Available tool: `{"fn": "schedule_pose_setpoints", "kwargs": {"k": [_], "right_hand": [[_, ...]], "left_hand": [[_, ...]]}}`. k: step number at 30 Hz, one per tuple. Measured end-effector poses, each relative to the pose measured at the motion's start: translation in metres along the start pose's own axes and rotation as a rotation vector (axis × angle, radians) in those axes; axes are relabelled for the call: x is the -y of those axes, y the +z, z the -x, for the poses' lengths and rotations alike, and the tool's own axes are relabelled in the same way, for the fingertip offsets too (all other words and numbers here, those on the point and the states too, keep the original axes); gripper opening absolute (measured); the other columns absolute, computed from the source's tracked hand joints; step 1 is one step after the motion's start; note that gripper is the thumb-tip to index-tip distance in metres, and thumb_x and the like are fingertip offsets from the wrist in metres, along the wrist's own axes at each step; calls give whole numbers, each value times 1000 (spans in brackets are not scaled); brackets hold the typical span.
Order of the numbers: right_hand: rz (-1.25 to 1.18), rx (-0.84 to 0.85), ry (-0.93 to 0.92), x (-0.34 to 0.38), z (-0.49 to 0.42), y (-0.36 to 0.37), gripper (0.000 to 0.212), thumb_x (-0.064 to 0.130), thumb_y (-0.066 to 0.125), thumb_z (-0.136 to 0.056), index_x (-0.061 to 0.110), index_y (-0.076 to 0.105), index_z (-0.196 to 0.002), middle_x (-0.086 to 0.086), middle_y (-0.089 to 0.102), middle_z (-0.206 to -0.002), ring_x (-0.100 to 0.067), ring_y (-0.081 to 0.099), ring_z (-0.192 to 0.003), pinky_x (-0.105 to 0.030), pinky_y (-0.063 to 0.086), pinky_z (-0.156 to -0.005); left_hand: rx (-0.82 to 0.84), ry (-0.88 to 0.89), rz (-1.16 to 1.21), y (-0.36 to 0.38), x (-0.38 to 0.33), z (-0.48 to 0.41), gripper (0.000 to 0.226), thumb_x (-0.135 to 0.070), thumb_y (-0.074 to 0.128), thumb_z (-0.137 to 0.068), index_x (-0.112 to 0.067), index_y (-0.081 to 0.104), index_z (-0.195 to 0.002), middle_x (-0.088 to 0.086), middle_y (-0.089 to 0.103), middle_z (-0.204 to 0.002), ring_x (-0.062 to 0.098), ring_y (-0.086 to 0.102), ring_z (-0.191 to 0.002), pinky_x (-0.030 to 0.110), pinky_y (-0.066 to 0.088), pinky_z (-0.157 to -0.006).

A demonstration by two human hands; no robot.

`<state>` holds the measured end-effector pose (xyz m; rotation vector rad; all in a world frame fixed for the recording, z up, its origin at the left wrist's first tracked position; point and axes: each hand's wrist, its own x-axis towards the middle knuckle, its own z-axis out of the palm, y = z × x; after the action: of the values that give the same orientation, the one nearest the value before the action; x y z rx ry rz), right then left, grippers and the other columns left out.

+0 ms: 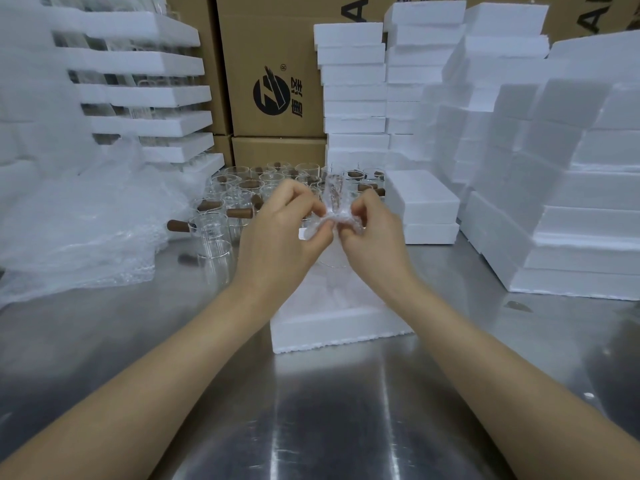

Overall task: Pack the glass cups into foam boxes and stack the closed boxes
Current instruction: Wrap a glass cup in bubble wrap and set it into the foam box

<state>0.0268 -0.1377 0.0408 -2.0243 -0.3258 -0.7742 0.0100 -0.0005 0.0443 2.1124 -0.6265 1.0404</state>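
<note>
My left hand [284,223] and my right hand [370,226] meet above an open white foam box [332,327] on the steel table. Both pinch a small crumpled piece of clear bubble wrap [334,202] between their fingertips. A glass shape seems to lie inside the foam box under my hands, mostly hidden. Behind my hands stand several glass cups with brown wooden handles [214,226]. A closed foam box [420,199] sits on another just right of the cups.
Stacks of closed foam boxes [554,202] fill the right side. More foam boxes [353,81] and cardboard cartons [273,71] rise behind. Foam trays [149,95] holding glassware stand at the left, with a heap of bubble wrap [79,230] below them.
</note>
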Motion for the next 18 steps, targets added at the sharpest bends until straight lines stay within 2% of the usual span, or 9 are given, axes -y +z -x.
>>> {"fn": "schedule_pose_setpoints", "kwargs": {"k": [5,8,10,12,14,15,18], "right_hand": [[-45,35,-11,3,3,3,20,13,61,-84,19,42,-88,11,49,-74,6,47,-68,-10,35,-59],[-168,40,25,8,6,3,28,20,59,-87,24,41,-108,13,54,-85,5,52,-73,-6,37,-60],[-182,58,33,9,6,2,36,20,57,-89,23,42,-121,11,55,-83,4,52,-69,-5,37,-58],[-88,88,-3,10,6,1,26,13,55,-88,18,52,-114,13,54,-85,-3,51,-74,-4,35,-62],[17,104,-65,13,6,1,14,4,52,-85,7,58,-98,3,58,-85,-15,49,-78,-8,33,-63],[29,108,-82,13,5,1,18,0,51,-84,4,60,-99,-3,60,-89,-17,49,-81,-11,33,-64],[-16,122,-83,14,3,-3,23,-3,50,-84,1,63,-102,-6,57,-93,-16,48,-83,-15,36,-71]], "left_hand": [[-28,-47,41,1,5,-2,6,-14,68,-86,-15,62,-87,-7,52,-85,7,51,-76,33,48,-68],[-79,-115,84,0,11,-6,9,-13,69,-84,-16,61,-84,-10,52,-82,0,51,-75,16,42,-66],[-86,-121,91,0,11,-7,11,-12,69,-84,-17,59,-84,-8,52,-82,-1,49,-75,12,39,-66],[-73,-92,97,0,8,-5,11,-11,67,-86,-18,58,-86,-6,51,-86,-2,49,-78,11,38,-68],[-49,-55,102,2,5,-3,11,-10,64,-88,-18,57,-90,-6,51,-89,-3,48,-80,9,36,-69],[-34,-43,106,2,3,-2,9,-10,62,-89,-17,57,-91,-6,52,-88,-2,48,-79,9,35,-68],[0,-36,140,2,1,-2,10,-12,60,-92,-19,53,-92,-13,53,-79,-1,49,-74,11,35,-64]]}}
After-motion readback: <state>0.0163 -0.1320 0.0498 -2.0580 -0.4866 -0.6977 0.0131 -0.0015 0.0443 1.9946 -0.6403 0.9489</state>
